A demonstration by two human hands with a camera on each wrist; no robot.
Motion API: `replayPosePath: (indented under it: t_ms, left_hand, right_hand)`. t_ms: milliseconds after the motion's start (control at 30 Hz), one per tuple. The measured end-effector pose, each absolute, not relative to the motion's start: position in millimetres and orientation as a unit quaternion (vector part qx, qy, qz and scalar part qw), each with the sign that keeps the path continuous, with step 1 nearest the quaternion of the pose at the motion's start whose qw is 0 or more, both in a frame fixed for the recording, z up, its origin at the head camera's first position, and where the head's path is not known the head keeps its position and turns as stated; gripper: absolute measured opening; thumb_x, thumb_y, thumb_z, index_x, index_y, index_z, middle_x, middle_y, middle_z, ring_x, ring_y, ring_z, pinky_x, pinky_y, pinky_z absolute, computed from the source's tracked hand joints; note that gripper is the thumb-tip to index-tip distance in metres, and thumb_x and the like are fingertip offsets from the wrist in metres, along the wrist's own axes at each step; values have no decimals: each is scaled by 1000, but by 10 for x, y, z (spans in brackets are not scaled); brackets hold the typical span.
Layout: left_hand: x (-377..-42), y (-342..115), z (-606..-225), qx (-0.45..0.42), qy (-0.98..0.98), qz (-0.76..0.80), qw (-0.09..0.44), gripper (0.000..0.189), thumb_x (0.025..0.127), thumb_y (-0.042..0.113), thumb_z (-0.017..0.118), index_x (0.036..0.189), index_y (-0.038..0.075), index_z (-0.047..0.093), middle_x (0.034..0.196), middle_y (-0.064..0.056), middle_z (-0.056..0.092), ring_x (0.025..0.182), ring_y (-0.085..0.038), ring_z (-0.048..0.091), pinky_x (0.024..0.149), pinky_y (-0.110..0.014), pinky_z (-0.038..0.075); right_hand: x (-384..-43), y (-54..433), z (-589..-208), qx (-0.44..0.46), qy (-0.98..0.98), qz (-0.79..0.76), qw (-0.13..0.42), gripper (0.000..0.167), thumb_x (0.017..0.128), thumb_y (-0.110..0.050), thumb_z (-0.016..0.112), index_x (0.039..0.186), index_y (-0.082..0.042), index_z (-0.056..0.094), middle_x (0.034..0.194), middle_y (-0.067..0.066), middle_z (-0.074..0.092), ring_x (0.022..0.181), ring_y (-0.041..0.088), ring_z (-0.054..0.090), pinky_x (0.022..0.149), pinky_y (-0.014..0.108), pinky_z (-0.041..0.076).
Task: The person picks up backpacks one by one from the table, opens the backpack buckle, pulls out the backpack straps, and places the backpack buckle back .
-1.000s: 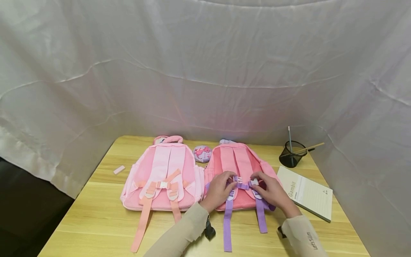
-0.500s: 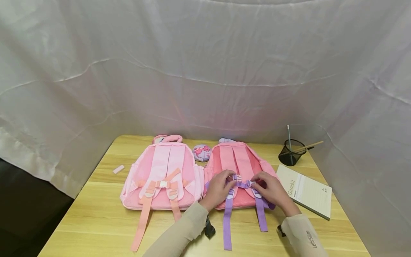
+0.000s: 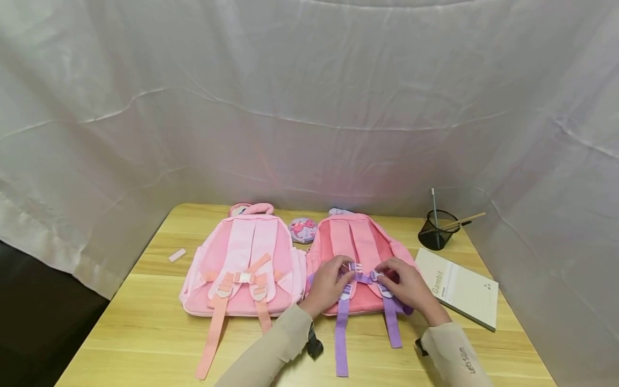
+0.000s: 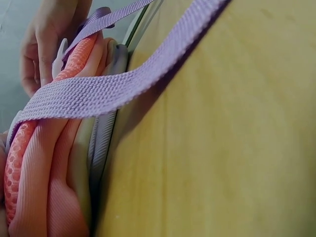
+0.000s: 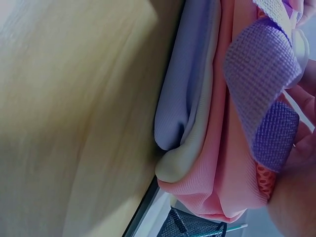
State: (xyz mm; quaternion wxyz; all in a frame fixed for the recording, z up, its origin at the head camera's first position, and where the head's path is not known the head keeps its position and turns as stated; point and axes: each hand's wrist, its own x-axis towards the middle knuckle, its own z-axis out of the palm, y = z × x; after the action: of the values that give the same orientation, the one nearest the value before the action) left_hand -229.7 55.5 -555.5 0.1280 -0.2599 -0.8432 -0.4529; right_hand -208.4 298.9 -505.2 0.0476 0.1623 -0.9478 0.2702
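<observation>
A coral-pink backpack (image 3: 366,231) lies with its straps up. Across its lower part, my left hand (image 3: 328,286) pinches the pronged half of a white buckle (image 3: 359,267) on purple webbing. My right hand (image 3: 408,285) grips the other buckle half (image 3: 375,276) between thumb and fingers; the two halves are apart. Purple strap tails (image 3: 341,338) hang over the table's near side. In the left wrist view a purple strap (image 4: 94,96) crosses the bag's edge. The right wrist view shows a folded purple strap (image 5: 261,69) beside the right hand's fingers.
Left of it lies a light-pink backpack (image 3: 240,242), its white buckle (image 3: 244,278) fastened on orange webbing. A round purple pouch (image 3: 303,230) sits between the bags. To the right are a notebook (image 3: 464,290) and a black mesh pen cup (image 3: 432,236); a pink eraser-like block (image 3: 177,255) lies far left.
The right thumb now covers more of its buckle half, which has turned so less of its white face shows. My left hand has hardly moved.
</observation>
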Motion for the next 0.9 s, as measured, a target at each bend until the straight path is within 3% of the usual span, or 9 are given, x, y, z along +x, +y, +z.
replayPosePath:
  t_ms: [233, 467, 733, 900]
  left_hand:
    - [-2300, 517, -5494, -258, -841, -460, 121, 25, 103, 24, 65, 127, 17, 62, 101, 2, 68, 91, -10, 63, 83, -27, 51]
    - [-2307, 482, -5450, -263, -842, -458, 107, 26, 104, 20, 63, 130, 15, 60, 104, 1, 65, 92, -9, 59, 83, -25, 51]
    - [-2259, 402, -5342, -241, -861, -435, 107, 29, 102, 20, 66, 129, 11, 62, 108, -3, 67, 97, -15, 62, 89, -32, 54]
    - [-2233, 368, -5287, -232, -867, -430, 94, 30, 101, 18, 68, 129, 10, 61, 108, -4, 70, 98, -16, 65, 90, -33, 55]
  right_hand:
    - [-2091, 2931, -5012, 159, -949, 268, 43, 23, 94, -20, 77, 116, -17, 73, 107, -4, 67, 91, 13, 58, 86, 38, 53]
    - [-2106, 2879, -4989, 169, -943, 278, 63, 22, 94, -18, 77, 115, -17, 73, 108, -3, 69, 90, 15, 60, 82, 34, 52]
    - [-2138, 2801, -4999, 191, -932, 298, 77, 20, 94, -17, 77, 114, -14, 74, 105, 0, 70, 87, 16, 61, 79, 33, 53]
    - [-2154, 2751, -4984, 191, -928, 312, 67, 21, 93, -13, 78, 113, -13, 74, 108, 1, 71, 96, 19, 66, 87, 43, 56]
